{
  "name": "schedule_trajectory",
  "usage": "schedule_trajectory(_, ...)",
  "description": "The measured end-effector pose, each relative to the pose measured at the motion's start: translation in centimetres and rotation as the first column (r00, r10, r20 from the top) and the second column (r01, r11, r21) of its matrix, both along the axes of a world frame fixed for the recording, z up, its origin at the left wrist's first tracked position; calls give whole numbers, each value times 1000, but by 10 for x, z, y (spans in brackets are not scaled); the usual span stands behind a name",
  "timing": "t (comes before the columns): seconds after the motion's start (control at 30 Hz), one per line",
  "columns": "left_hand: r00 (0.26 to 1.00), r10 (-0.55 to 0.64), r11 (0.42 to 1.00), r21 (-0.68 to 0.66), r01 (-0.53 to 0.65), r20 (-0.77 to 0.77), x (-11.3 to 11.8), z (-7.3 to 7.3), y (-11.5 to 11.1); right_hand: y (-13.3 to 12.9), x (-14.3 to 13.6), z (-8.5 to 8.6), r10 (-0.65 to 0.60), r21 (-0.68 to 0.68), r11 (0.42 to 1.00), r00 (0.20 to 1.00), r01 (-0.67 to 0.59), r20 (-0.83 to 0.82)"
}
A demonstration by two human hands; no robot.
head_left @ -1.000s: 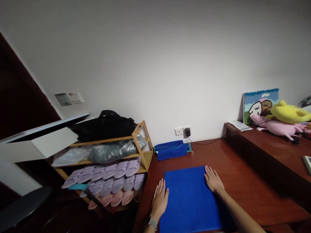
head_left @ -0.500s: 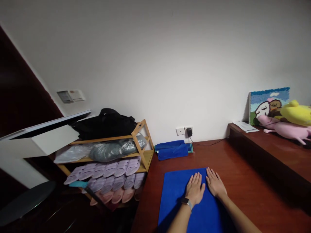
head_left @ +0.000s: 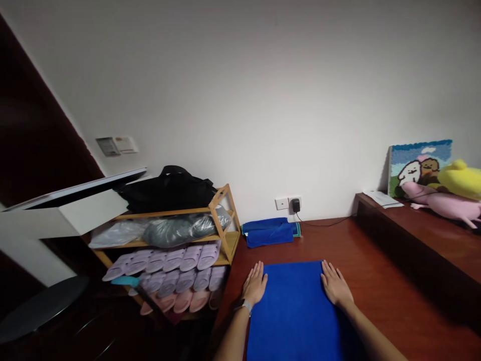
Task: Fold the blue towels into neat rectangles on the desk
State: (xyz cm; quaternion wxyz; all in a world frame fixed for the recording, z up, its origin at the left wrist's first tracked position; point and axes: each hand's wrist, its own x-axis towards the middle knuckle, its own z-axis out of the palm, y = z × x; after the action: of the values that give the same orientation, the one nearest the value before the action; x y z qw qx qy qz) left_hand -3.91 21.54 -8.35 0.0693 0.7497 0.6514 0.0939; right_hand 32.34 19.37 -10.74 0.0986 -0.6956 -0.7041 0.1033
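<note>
A blue cloth (head_left: 291, 311) lies flat and smooth on the reddish-brown wooden table (head_left: 391, 301). My left hand (head_left: 255, 284), with a watch on its wrist, rests palm down at the cloth's far left corner, fingers stretched out. At the far right corner, my right hand (head_left: 336, 287) lies flat along the edge, its fingers extended. Neither hand holds anything. Behind the cloth, near the wall, sit folded and rolled blue cloths (head_left: 270, 232), one with a teal edge.
Left of the table stands a wooden rack (head_left: 225, 240) with a black bag (head_left: 169, 191) and slippers (head_left: 188, 258). A charger (head_left: 296, 204) is plugged into the wall. Plush toys (head_left: 445, 203) and a picture (head_left: 419, 168) sit on the raised ledge at right.
My left hand has moved left from the middle of the cloth to its far left corner. My right hand stays at the right corner. The view has shifted slightly.
</note>
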Motion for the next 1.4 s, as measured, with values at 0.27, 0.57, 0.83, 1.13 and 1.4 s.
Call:
schedule_trajectory(0.27,987,96,991,78,-107,132,-20,-4,-36,0,-1,3,9,-2,1000,999,-8,39)
schedule_trajectory(0.57,984,108,956,256,-141,138,-42,-35,-132,5,1,13,-3,-79,997,1000,4,6)
schedule_trajectory(0.83,983,91,926,351,-141,157,-30,-20,-136,-59,9,5,14,-15,1000,1000,-14,-9)
schedule_trajectory(1.13,957,-2,843,515,-154,289,-33,-20,-135,-153,9,-39,28,162,987,1000,-25,-15)
schedule_trajectory(1.4,919,-390,849,408,334,60,160,-14,-182,-152,9,-40,38,203,979,999,-36,-5)
